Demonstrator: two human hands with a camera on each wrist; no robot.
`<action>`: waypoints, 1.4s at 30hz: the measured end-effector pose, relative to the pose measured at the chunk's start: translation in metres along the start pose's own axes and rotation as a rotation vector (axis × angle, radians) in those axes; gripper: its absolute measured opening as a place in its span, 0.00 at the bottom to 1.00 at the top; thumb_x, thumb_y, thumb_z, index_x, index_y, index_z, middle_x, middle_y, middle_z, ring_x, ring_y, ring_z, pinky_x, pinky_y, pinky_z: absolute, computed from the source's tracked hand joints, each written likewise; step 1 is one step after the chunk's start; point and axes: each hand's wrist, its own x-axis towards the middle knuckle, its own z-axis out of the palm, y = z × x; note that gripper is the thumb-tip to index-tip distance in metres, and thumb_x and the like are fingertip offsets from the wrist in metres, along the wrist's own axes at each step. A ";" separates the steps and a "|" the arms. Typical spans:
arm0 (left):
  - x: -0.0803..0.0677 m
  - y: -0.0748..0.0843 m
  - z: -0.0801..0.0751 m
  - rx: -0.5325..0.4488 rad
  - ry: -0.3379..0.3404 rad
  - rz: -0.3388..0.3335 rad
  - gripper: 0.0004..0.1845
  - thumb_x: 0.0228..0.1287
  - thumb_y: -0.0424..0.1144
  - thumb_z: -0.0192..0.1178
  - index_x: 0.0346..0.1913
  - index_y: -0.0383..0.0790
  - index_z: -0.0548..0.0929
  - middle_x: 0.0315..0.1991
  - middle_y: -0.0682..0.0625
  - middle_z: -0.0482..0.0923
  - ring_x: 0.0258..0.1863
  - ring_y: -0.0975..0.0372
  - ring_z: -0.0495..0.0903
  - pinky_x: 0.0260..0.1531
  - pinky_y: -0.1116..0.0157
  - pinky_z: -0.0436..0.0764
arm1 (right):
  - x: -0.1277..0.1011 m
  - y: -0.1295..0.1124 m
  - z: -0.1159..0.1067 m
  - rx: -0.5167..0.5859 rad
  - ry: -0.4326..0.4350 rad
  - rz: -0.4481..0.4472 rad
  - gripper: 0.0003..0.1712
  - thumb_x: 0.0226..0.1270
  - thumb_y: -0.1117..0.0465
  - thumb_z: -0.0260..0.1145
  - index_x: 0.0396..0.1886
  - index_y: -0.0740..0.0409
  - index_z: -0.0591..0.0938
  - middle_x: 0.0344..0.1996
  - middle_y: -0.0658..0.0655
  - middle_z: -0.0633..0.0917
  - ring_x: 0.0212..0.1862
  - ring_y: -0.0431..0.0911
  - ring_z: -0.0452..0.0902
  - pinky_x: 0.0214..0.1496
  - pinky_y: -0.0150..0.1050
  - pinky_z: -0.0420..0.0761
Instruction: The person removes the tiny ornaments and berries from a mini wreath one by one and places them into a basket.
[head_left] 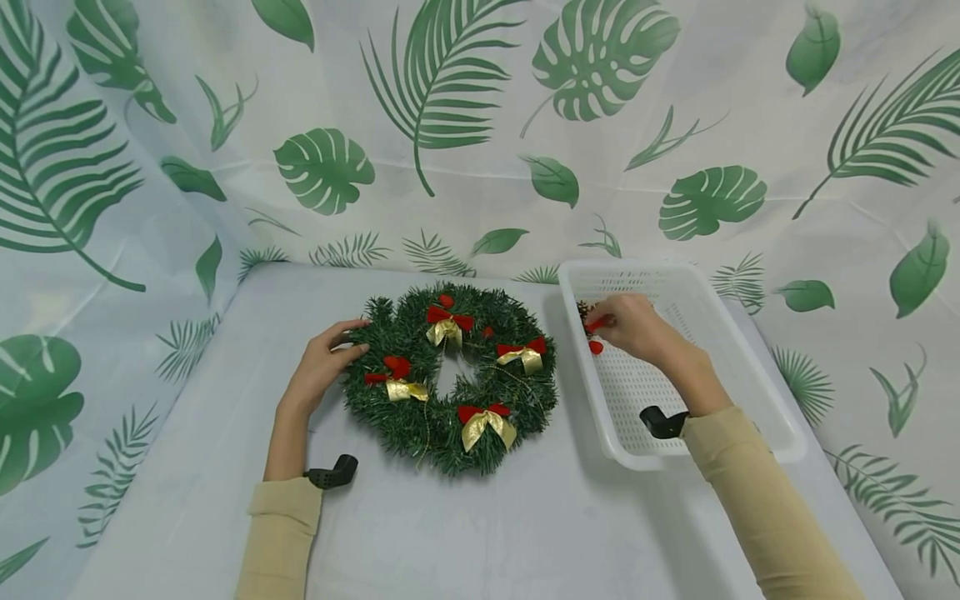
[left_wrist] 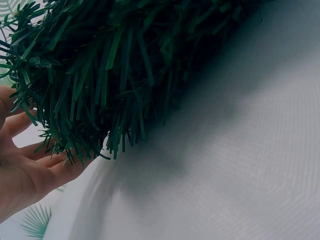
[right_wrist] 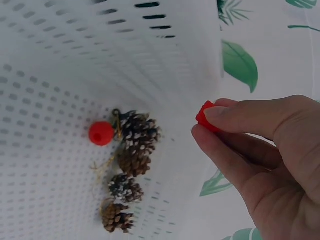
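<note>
A green Christmas wreath (head_left: 397,425) lies flat on the table, with red-and-gold bows (head_left: 487,427) and small red ornaments (head_left: 397,366) around it. My left hand (head_left: 318,367) touches the wreath's left edge, thumb apart from the fingers, which rest against the needles; the needles partly hide the fingertips in the left wrist view. Over the left wall of a white basket (head_left: 613,446), my right hand (head_left: 637,325) pinches a small red ornament (right_wrist: 206,116) between thumb and forefinger. Its exact kind is mostly covered by the fingers.
Several pine cones (right_wrist: 134,162), some white-tipped, lie along the basket's side wall beside a round red ornament (right_wrist: 101,133). The basket stands right of the wreath on the pale table cover (head_left: 420,533). A leaf-print curtain (head_left: 465,200) hangs behind.
</note>
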 end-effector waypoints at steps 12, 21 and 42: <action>0.000 0.000 0.000 0.008 0.001 -0.006 0.30 0.77 0.42 0.60 0.78 0.46 0.68 0.80 0.37 0.57 0.74 0.39 0.66 0.63 0.40 0.72 | -0.005 0.022 0.008 0.029 0.006 0.033 0.09 0.61 0.77 0.65 0.39 0.71 0.89 0.36 0.67 0.90 0.40 0.61 0.87 0.45 0.56 0.86; -0.001 -0.001 -0.001 0.003 -0.002 -0.008 0.30 0.77 0.42 0.60 0.78 0.46 0.67 0.80 0.37 0.56 0.74 0.39 0.66 0.64 0.40 0.71 | -0.004 0.032 0.011 0.024 -0.029 0.091 0.09 0.63 0.74 0.67 0.41 0.69 0.89 0.36 0.66 0.89 0.39 0.60 0.86 0.42 0.54 0.85; 0.001 -0.003 -0.001 -0.015 -0.002 0.001 0.30 0.77 0.40 0.59 0.78 0.45 0.67 0.80 0.37 0.56 0.75 0.38 0.63 0.66 0.38 0.69 | -0.003 0.062 0.027 0.050 -0.093 0.218 0.10 0.63 0.72 0.68 0.42 0.72 0.89 0.38 0.68 0.90 0.39 0.60 0.85 0.41 0.53 0.84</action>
